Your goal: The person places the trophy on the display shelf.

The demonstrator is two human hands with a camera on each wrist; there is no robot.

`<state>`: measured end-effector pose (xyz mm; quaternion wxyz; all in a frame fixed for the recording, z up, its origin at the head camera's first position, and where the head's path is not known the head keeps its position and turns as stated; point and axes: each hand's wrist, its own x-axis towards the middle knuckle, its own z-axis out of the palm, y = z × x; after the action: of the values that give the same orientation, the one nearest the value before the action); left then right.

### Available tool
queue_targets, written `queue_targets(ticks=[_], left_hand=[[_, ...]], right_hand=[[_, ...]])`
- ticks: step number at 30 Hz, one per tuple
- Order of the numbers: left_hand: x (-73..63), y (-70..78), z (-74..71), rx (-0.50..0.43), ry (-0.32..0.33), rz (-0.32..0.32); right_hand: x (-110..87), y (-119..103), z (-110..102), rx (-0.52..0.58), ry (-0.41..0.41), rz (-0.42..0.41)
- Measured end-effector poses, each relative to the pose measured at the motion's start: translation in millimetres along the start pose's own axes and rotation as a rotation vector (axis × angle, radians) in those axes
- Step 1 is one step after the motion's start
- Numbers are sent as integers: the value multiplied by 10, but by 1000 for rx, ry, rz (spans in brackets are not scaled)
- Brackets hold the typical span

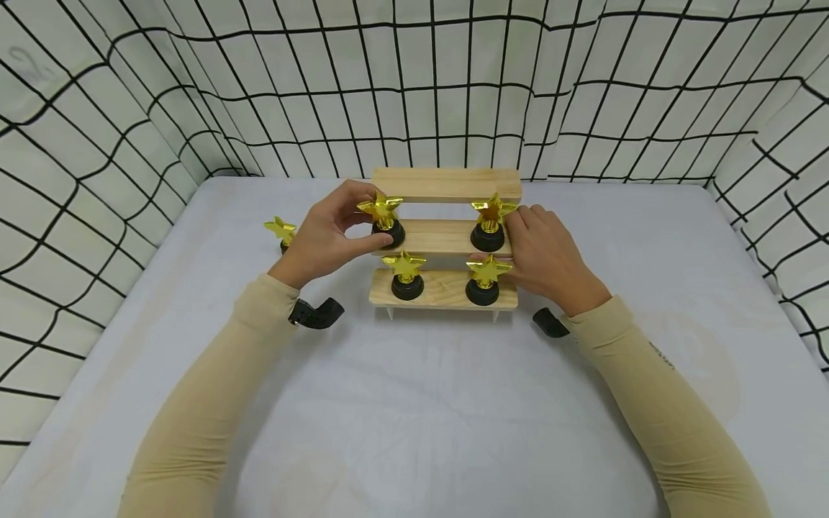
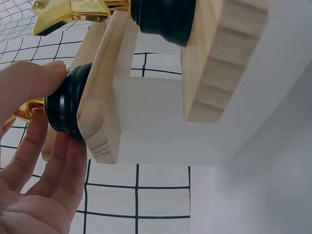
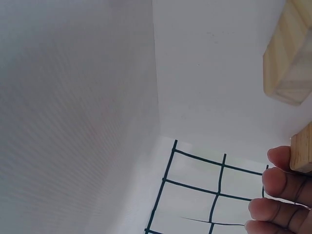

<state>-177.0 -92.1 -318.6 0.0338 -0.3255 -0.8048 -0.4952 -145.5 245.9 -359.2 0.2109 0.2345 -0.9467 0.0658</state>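
My left hand holds a gold star trophy by its black base, at the left end of the middle board of a three-tier wooden shelf. In the left wrist view, thumb and fingers close around that base, which meets the board. At the right end of the same board, my right hand grips the wood, its fingertips at the board's end in the right wrist view. Beside it stands another star trophy. Two more, a left trophy and a right trophy, stand on the bottom board.
One more star trophy stands on the white table, partly hidden behind my left hand. The top board is the highest tier. A white backdrop with a black grid encloses the back and sides.
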Motion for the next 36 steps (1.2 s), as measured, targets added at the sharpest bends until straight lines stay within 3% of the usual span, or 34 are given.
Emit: queue_targets(ticks=[24, 36], left_hand=[[32, -46, 100, -44, -10, 1], [19, -25, 109, -39, -10, 7]], right_hand=[[-8, -39, -38, -39, -37, 57], [-6, -43, -36, -7, -46, 66]])
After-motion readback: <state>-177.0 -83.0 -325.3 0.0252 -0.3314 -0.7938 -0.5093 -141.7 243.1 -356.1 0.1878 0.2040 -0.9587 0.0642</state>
